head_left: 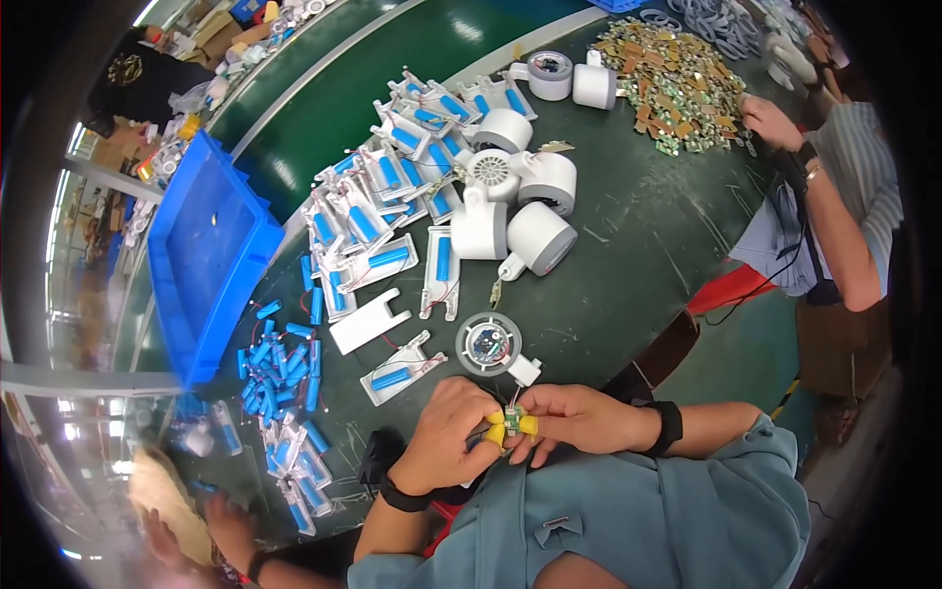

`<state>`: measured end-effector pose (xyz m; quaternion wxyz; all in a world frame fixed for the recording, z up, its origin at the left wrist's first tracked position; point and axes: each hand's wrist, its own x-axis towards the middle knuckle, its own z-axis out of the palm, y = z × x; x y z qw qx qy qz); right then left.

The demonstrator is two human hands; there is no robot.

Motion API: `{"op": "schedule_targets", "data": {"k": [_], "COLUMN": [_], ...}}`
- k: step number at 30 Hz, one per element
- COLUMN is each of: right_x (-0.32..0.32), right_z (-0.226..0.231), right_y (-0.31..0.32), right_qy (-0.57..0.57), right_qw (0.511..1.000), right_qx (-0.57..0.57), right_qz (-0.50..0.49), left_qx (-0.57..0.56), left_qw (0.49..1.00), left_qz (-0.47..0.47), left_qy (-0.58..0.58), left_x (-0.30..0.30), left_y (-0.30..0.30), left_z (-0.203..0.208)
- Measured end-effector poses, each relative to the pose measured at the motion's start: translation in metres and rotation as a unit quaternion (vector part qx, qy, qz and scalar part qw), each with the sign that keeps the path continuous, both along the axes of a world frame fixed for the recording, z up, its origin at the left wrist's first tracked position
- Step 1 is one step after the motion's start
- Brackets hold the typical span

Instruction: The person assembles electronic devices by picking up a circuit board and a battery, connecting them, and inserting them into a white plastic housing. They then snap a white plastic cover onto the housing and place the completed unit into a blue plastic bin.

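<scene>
Close to my body, a small green circuit board point(513, 420) is pinched between my left hand point(451, 432) and my right hand point(581, 416). Yellow covers sit on some fingertips of both hands, and the fingers hide part of the board. Thin wires run up from the board to the white neck of a round fan head point(489, 345). That head lies just beyond my hands, its grey ring and inner electronics facing up. Left of it rests an open white handle shell point(402, 370) with a blue battery inside. A plain white handle cover point(370, 322) lies behind that shell.
Several handle shells with batteries point(388, 257) are piled beyond, beside white fan heads point(543, 239). Loose blue batteries point(270, 368) lie near a tilted blue tray point(201, 255). A heap of circuit boards point(677, 83) sits far right. Co-workers' hands point(770, 122) are at the right and lower left.
</scene>
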<state>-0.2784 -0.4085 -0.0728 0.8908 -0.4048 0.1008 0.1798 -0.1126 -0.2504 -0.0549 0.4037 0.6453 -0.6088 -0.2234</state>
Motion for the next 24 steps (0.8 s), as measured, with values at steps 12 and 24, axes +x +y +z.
{"op": "schedule_targets", "data": {"k": [12,24], "right_x": [-0.003,-0.007], "right_z": [0.005,0.011], "right_y": [-0.002,-0.011], "right_qy": [0.009,0.005], "right_qw": [0.998,0.994], "right_qx": [-0.041,-0.08], "right_qz": [-0.045,-0.071], "left_qx": [0.089,0.149], "left_qw": [0.981,0.969], "left_qz": [0.093,0.102], "left_qy": [0.144,0.166], "left_x": [-0.009,-0.01], "left_y": [0.017,0.032], "left_z": [0.015,0.039]}}
